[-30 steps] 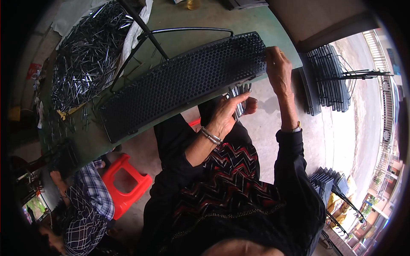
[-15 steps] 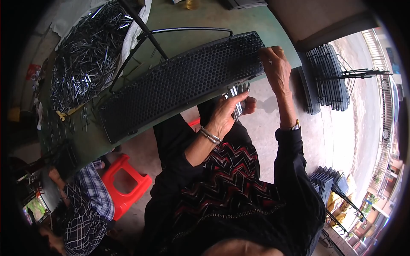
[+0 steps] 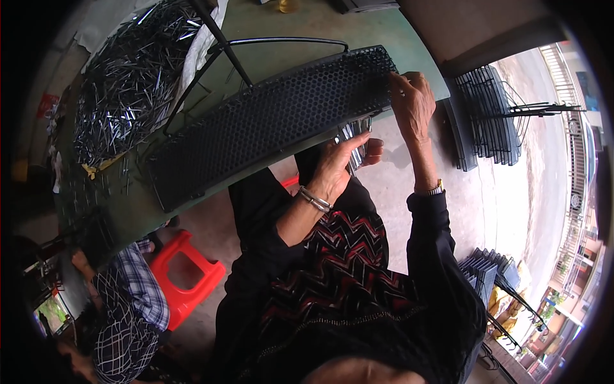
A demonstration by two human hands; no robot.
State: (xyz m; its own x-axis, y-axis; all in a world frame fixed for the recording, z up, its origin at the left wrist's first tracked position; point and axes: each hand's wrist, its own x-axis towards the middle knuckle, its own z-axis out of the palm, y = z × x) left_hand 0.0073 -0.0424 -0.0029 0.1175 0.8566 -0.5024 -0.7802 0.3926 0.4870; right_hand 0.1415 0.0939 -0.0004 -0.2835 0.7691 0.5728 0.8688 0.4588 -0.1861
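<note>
A long black panel full of small round holes (image 3: 275, 118) lies tilted across the green table, a black wire frame (image 3: 288, 41) rising behind it. My right hand (image 3: 412, 105) is closed in a pinch at the panel's right end; what its fingertips hold is hidden. Just below the panel's front edge, my left hand (image 3: 336, 166) is wrapped round a bundle of thin shiny metal strips (image 3: 352, 136). A big heap of similar dark strips (image 3: 128, 89) lies on a pale sheet at the left.
Loose strips dot the green table (image 3: 268, 25). A red plastic stool (image 3: 208, 278) stands below it, beside a person in checked clothing (image 3: 128, 320). Black panels with wire frames (image 3: 489, 118) are stacked at the right, with another stack (image 3: 489, 275) nearer me.
My right hand has shifted slightly, its fingers still at the panel's right end. The left hand keeps its bundle in nearly the same place.
</note>
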